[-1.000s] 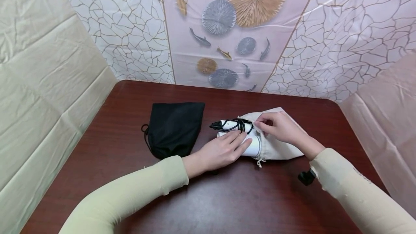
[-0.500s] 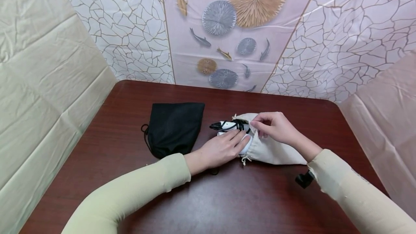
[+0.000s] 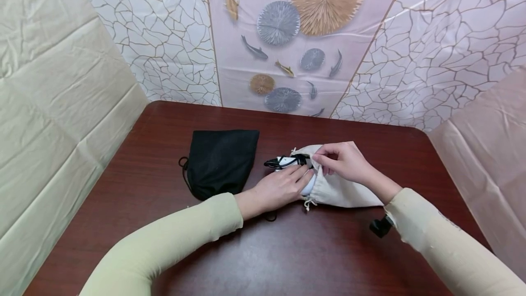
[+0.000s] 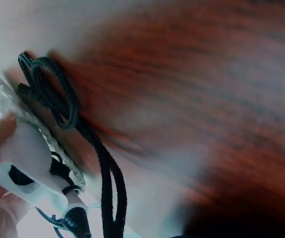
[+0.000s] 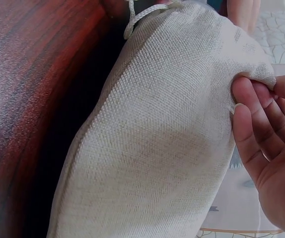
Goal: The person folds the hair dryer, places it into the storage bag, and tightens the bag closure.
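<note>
A white hair dryer (image 3: 309, 187), its black cord (image 3: 301, 159) wound round the handle, lies partly inside a cream drawstring bag (image 3: 347, 194). My left hand (image 3: 279, 189) holds the end that sticks out; in the left wrist view, thumb and fingers sit on either side of the white dryer (image 4: 28, 146). My right hand (image 3: 345, 161) pinches the rim of the bag's mouth at the far side. Seen from the right wrist, that hand (image 5: 279, 144) has the cream cloth (image 5: 152, 124) between thumb and fingers. The rest of the dryer is hidden in the bag.
Left of the hands lies a black drawstring bag (image 3: 222, 163) on the dark red wooden table (image 3: 287, 255). A black drawstring loop (image 4: 58, 94) lies on the table near my left hand. Patterned cloth walls (image 3: 176, 40) stand behind the table and at both sides.
The bag's mouth has come leftward over more of the dryer, with my right hand moving left along with it. My left hand has stayed on the dryer. The black bag has not moved.
</note>
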The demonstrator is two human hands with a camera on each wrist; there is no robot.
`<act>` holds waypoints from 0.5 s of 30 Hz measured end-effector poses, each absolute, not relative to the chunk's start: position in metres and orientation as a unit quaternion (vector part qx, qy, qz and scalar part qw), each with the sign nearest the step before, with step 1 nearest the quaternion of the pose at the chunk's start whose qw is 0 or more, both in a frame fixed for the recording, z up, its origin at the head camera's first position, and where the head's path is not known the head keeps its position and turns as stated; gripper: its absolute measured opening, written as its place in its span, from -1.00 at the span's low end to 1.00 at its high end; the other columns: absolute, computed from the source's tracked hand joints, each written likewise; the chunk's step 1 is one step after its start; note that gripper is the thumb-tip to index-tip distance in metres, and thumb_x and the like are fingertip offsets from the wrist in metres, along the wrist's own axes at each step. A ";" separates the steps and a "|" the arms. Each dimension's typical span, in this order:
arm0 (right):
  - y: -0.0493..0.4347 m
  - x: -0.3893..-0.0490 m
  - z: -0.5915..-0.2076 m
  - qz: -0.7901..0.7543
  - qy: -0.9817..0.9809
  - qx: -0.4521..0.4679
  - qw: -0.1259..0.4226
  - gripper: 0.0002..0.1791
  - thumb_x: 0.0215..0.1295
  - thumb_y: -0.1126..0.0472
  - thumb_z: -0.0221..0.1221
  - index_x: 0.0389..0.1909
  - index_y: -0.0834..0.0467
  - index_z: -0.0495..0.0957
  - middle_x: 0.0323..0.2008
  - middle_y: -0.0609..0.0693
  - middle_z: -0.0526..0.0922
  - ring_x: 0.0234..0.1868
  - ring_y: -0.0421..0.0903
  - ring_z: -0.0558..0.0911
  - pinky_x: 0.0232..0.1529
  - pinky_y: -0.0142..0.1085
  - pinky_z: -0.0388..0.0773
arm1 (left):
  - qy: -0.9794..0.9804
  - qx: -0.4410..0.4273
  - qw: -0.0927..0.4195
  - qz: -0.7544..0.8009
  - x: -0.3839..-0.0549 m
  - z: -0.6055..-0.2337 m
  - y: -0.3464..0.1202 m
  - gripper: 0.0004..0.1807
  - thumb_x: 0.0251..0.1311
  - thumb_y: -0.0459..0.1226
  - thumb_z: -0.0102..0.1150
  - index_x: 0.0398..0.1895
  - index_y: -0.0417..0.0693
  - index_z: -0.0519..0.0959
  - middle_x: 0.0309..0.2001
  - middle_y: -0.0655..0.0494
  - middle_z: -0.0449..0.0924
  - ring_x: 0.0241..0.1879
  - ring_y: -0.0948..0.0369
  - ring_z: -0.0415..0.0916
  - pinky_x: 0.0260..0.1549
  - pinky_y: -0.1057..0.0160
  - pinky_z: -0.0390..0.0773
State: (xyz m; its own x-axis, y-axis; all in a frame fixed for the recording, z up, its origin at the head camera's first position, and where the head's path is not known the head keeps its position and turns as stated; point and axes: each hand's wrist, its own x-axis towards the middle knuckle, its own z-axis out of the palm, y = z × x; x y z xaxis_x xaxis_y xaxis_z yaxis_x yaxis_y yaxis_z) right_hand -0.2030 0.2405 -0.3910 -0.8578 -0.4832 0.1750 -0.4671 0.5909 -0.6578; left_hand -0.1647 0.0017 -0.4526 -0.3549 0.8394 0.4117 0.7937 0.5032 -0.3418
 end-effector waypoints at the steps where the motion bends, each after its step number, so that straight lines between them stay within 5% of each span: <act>1: 0.241 -0.203 -0.391 -0.364 0.893 -0.265 0.014 -0.85 0.49 0.25 0.32 -0.33 0.08 0.77 -0.65 -0.16 0.66 -0.65 -0.06 0.62 -0.56 -0.37 0.53 | -0.826 -0.495 0.267 0.040 -0.164 -0.453 0.002 -0.24 0.38 0.13 0.32 0.42 -0.21 0.51 0.31 -0.07 0.61 0.25 0.06 0.60 0.34 0.23 0.50; 11: 0.241 -0.201 -0.391 -0.364 0.893 -0.264 0.022 -0.85 0.51 0.26 0.30 -0.31 0.11 0.77 -0.64 -0.14 0.66 -0.64 -0.08 0.60 -0.56 -0.35 0.52 | -0.866 -0.474 0.157 -0.002 -0.159 -0.451 -0.008 -0.12 0.35 0.04 0.42 0.56 -0.23 0.35 0.45 -0.08 0.48 0.40 0.04 0.50 0.40 0.20 0.46; 15: 0.242 -0.201 -0.391 -0.362 0.893 -0.268 0.013 -0.86 0.48 0.29 0.32 -0.32 0.11 0.77 -0.63 -0.13 0.65 -0.64 -0.10 0.61 -0.56 -0.34 0.53 | -0.871 -0.464 0.161 -0.020 -0.158 -0.454 -0.016 -0.15 0.35 0.00 0.45 0.55 -0.23 0.35 0.43 -0.07 0.50 0.37 0.05 0.52 0.36 0.21 0.50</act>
